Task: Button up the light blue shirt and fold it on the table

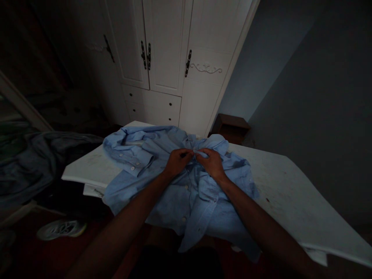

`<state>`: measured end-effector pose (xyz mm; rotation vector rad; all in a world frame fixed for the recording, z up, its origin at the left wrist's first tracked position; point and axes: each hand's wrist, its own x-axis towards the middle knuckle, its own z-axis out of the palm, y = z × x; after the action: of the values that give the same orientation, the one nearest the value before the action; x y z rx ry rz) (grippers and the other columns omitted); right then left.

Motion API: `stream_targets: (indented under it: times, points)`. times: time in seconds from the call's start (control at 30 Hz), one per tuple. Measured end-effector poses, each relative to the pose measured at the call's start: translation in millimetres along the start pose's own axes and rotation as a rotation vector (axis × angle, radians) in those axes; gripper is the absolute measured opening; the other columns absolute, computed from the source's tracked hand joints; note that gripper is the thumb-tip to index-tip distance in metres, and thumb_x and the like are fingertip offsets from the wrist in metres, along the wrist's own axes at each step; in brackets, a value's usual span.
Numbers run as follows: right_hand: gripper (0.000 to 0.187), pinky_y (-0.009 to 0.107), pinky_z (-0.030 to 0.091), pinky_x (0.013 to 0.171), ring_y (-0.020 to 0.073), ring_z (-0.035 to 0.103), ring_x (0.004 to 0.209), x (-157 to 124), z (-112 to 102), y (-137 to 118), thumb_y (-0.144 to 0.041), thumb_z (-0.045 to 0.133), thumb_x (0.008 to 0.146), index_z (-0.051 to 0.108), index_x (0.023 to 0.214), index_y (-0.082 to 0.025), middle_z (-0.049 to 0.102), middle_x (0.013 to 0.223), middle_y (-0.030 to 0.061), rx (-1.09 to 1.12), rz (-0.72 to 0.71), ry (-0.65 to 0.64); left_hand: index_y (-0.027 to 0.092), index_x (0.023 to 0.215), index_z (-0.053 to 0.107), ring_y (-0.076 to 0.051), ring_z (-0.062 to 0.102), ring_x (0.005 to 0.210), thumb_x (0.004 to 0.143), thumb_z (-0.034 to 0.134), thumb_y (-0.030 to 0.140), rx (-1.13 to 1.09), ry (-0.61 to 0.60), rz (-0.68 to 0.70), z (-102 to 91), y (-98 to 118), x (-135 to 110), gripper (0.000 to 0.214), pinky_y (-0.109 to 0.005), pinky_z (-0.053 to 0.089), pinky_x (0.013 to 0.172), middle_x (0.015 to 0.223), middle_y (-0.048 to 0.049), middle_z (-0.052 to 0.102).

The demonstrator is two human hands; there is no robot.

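A light blue button-up shirt [168, 193] lies spread over the white table, its hem hanging past the near edge. Both hands meet near the shirt's collar. My left hand [178, 161] pinches the cloth there with thumb and fingers. Close beside it, my right hand [212, 161] grips the cloth from the other side, fingers closed. Whether a button sits between the fingertips is too small to tell. Below the hands the front hangs unfastened, with pale buttons showing on one side. One sleeve cuff [139, 161] is folded over at the left.
The white table [285, 186] stretches to the right. Behind it stands a white wardrobe [165, 50] with dark handles, and a small brown cabinet [232, 124]. Dark grey cloth [37, 159] is heaped at the left. A shoe [61, 229] rests on the red floor.
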<state>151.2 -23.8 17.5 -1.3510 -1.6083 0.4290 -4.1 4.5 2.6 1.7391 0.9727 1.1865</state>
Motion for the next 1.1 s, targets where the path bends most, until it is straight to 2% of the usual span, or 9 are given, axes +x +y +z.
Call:
stream_targets:
  times: [0.23, 0.37, 0.53, 0.67, 0.8, 0.9, 1.0, 1.1]
  points:
    - [0.016, 0.031, 0.055, 0.071, 0.0216, 0.069, 0.072, 4, -1, 3, -0.030, 0.063, 0.071, 0.074, 0.076, -0.020, 0.074, 0.076, 0.0014, 0.031, 0.006, -0.044, 0.015, 0.082, 0.072, -0.016, 0.065, 0.073, 0.083, 0.058, 0.038, 0.104, 0.076, -0.013, 0.0, 1, -2, 0.027, -0.024, 0.050, 0.067, 0.077, -0.0029, 0.072]
    - [0.019, 0.030, 0.054, 0.067, 0.0213, 0.068, 0.071, 4, -3, 4, -0.034, 0.064, 0.071, 0.075, 0.078, -0.020, 0.074, 0.074, 0.0007, 0.064, 0.026, -0.062, 0.015, 0.081, 0.072, -0.016, 0.065, 0.074, 0.084, 0.056, 0.039, 0.101, 0.039, 0.002, -2.6, 1, -1, 0.029, -0.024, 0.050, 0.068, 0.077, -0.0024, 0.071]
    - [0.023, 0.030, 0.054, 0.071, 0.0207, 0.069, 0.075, 3, -5, 7, -0.038, 0.062, 0.076, 0.075, 0.081, -0.020, 0.074, 0.078, 0.0004, 0.103, 0.026, -0.096, 0.016, 0.088, 0.073, -0.016, 0.065, 0.073, 0.084, 0.056, 0.040, 0.109, -0.017, 0.016, -2.3, 1, -2, 0.030, -0.025, 0.051, 0.068, 0.080, -0.0025, 0.072]
    - [0.024, 0.032, 0.054, 0.075, 0.0217, 0.069, 0.079, 4, -6, 10, -0.041, 0.064, 0.077, 0.076, 0.082, -0.021, 0.075, 0.082, 0.0015, 0.089, 0.013, -0.113, 0.015, 0.094, 0.073, -0.018, 0.065, 0.072, 0.078, 0.064, 0.049, 0.199, 0.015, 0.026, -1.8, 1, -4, 0.038, -0.026, 0.051, 0.067, 0.084, -0.0054, 0.073]
    - [0.022, 0.034, 0.055, 0.080, 0.0223, 0.070, 0.082, 3, -4, 15, -0.041, 0.066, 0.079, 0.076, 0.083, -0.022, 0.076, 0.085, 0.0025, 0.088, -0.005, -0.103, 0.016, 0.094, 0.073, -0.018, 0.067, 0.076, 0.080, 0.064, 0.045, 0.228, 0.017, 0.026, -3.3, 1, -3, 0.033, -0.027, 0.052, 0.071, 0.088, -0.0058, 0.074]
    - [0.020, 0.035, 0.054, 0.083, 0.0215, 0.068, 0.085, 2, -2, 18, -0.037, 0.067, 0.080, 0.076, 0.088, -0.021, 0.074, 0.089, 0.0040, 0.053, -0.079, -0.053, 0.016, 0.096, 0.073, -0.017, 0.066, 0.076, 0.082, 0.061, 0.036, 0.276, 0.013, 0.027, -3.5, -1, -3, 0.028, -0.027, 0.052, 0.072, 0.087, -0.0047, 0.074]
    - [0.032, 0.036, 0.053, 0.087, 0.0202, 0.065, 0.090, 1, -2, 18, -0.033, 0.067, 0.082, 0.070, 0.113, -0.023, 0.069, 0.095, 0.0050, -0.036, -0.207, -0.012, 0.016, 0.098, 0.072, -0.017, 0.065, 0.073, 0.080, 0.061, 0.033, 0.364, 0.008, 0.054, -2.5, -3, -3, 0.028, -0.028, 0.051, 0.073, 0.087, -0.0048, 0.074]
    - [0.034, 0.036, 0.053, 0.088, 0.0191, 0.062, 0.094, -1, -4, 16, -0.029, 0.059, 0.089, 0.066, 0.122, -0.027, 0.063, 0.102, 0.0059, -0.141, -0.366, -0.070, 0.016, 0.100, 0.072, -0.017, 0.064, 0.074, 0.079, 0.061, 0.030, 0.422, 0.004, 0.080, -1.7, -2, -4, 0.027, -0.029, 0.051, 0.075, 0.089, -0.0055, 0.073]
